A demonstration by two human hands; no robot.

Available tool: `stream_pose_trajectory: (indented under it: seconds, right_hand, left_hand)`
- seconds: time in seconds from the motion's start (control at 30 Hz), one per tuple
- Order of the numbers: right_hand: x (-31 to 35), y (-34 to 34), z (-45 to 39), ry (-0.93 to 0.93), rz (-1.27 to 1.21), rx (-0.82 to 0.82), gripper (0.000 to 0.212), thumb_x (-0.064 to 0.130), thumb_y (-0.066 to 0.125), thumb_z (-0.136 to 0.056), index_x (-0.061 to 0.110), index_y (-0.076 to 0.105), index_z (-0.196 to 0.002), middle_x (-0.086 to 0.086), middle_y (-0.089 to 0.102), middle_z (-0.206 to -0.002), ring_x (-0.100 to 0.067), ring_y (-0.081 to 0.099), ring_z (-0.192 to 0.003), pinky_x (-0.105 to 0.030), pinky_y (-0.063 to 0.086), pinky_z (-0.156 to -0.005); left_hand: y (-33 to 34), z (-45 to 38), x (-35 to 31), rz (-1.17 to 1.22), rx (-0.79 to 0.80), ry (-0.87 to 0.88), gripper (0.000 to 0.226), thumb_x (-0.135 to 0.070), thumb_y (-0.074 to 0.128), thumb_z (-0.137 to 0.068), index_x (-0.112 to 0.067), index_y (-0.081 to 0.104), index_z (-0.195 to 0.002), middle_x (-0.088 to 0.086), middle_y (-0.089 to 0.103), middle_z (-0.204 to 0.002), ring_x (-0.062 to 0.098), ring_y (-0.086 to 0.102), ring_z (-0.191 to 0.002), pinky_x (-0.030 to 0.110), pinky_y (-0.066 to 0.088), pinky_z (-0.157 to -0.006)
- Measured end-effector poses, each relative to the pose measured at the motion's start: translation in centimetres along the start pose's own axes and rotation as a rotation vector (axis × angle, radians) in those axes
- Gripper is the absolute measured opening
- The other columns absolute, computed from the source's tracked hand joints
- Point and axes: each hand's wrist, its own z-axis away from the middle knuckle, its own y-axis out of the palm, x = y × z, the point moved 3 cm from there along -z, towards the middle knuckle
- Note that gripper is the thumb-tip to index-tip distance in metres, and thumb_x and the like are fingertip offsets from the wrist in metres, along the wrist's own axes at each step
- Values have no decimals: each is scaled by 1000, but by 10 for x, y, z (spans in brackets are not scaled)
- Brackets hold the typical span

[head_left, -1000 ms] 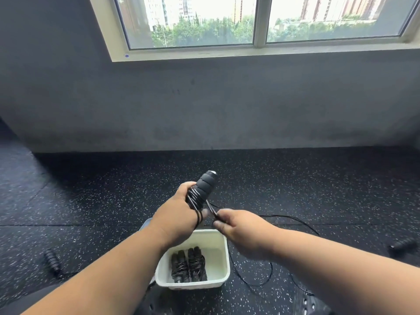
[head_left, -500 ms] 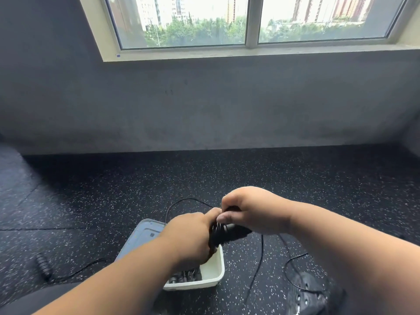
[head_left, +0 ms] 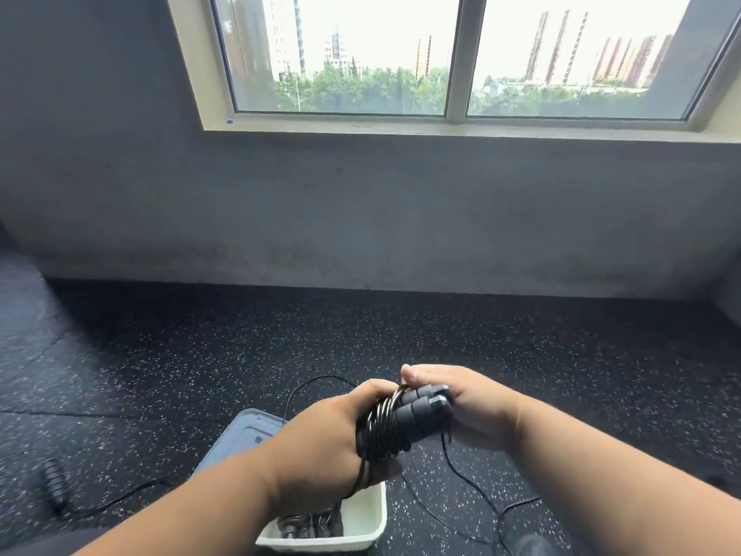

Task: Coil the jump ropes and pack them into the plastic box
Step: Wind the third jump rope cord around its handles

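Note:
My left hand (head_left: 320, 439) grips a black jump rope's two foam handles (head_left: 413, 419) with black cord wound round them in several turns. My right hand (head_left: 469, 403) is cupped round the far ends of the handles and holds the cord there. The loose black cord (head_left: 461, 475) trails down from the handles to the floor on the right. Below my left wrist stands the white plastic box (head_left: 373, 511), with coiled black ropes (head_left: 308, 523) lying in it, partly hidden by my arm.
The box's grey lid (head_left: 244, 435) lies on the floor behind the box. Another black rope handle (head_left: 54, 481) with its cord lies on the speckled rubber floor at the left. A grey wall with a window stands ahead.
The handles went from upright in my left hand to lying sideways. My right hand moved from pulling cord at the right to over the handle ends. More turns of cord sit on the handles.

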Motion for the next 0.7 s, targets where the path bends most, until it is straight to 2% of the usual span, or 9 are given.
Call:
stream_pose_trajectory:
  seconds: [0.07,0.17,0.27,0.37,0.43,0.5,0.53,0.63,0.7]
  right_hand:
    - [-4,2,-4,-16,-58,-40,34,47,67,-97,17,56,-86,-6,48,-77,-17,36,-67,-34,24,-60]
    - [-5,9,-3,2,-133,-79,37,43,54,-103,19,57,-75,0,45,-62,-12,31,-55,-27,24,-53]
    - [-11,13,-3,47,-127,-107,40,45,51,-103,20,60,-72,-2,38,-62,-12,28,-56,-31,20,-57]
    - [-20,12,-5,76,-106,-179,36,41,51,-105,23,65,-77,-3,30,-69,-11,25,-56,-30,20,-56]
    - [-26,13,-5,86,-74,-211,35,43,50,-105,24,60,-77,-1,30,-68,-10,25,-56,-27,22,-54]
    - [-31,18,-5,92,-5,-220,43,51,47,-105,24,49,-73,2,31,-63,-10,23,-55,-27,21,-54]
    - [-34,21,-6,94,20,-227,44,51,46,-106,23,45,-72,3,31,-61,-10,23,-55,-28,21,-54]
    - [-36,25,-5,92,103,-288,43,40,41,-109,20,44,-72,6,34,-56,-8,24,-49,-26,21,-51]
    - [-39,25,-5,80,219,-328,46,43,40,-109,19,46,-70,7,38,-53,-9,27,-47,-27,22,-48]
  left_hand:
    - [0,-1,1,66,-12,-6,62,-30,87,-83,-52,51,-128,-18,67,-88,2,57,-76,32,53,-81]
    - [0,-3,5,90,-31,-31,62,-34,87,-81,-50,51,-129,-13,70,-91,6,59,-77,38,55,-84]
    - [1,-3,10,26,-37,-48,64,-39,85,-81,-55,47,-130,-10,70,-92,9,60,-79,43,57,-87]
    - [5,-1,14,-4,-49,-72,82,-36,83,-83,-65,33,-141,-15,68,-86,8,59,-74,36,56,-84]
    - [12,-2,17,58,-42,-79,95,-31,82,-86,-69,21,-148,-22,70,-88,4,58,-73,30,53,-86]
    - [18,-4,18,221,-50,-86,94,-23,82,-88,-65,27,-151,-24,73,-101,4,58,-76,23,51,-87]
    - [20,-5,20,293,-54,-90,89,-19,82,-89,-61,33,-151,-22,72,-99,5,56,-75,22,50,-85]
    - [23,-8,27,340,-53,-105,76,-24,82,-88,-57,44,-145,-14,66,-89,9,52,-72,30,50,-77]
    - [24,-9,33,297,-76,-130,69,-34,83,-85,-55,48,-140,-7,70,-93,11,57,-78,41,55,-86]
